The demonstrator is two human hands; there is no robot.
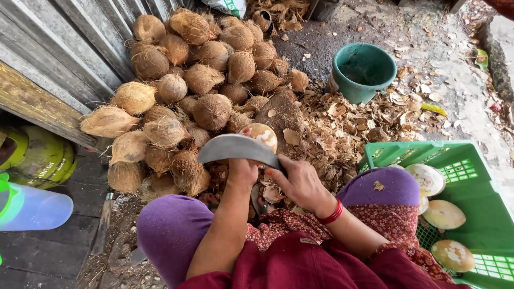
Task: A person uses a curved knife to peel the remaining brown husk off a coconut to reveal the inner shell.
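I sit with my knees apart in purple trousers. My right hand (pixel 300 182), a red bangle at its wrist, grips the handle end of a broad curved blade (pixel 230 148) that stretches left across my lap. My left hand (pixel 242 172) reaches up under the blade and holds a pale, partly peeled coconut (pixel 263 134), whose lower half the blade hides. A big pile of brown fibrous coconuts (pixel 198 80) lies just beyond both hands.
A green plastic crate (pixel 471 160) at my right knee holds several peeled pale coconuts (pixel 443 214). A teal bucket (pixel 361 69) stands beyond a litter of shell chips (pixel 348 118). A corrugated metal wall (pixel 64 48), green cylinders (pixel 37 155) and a clear plastic bottle (pixel 32 208) are at left.
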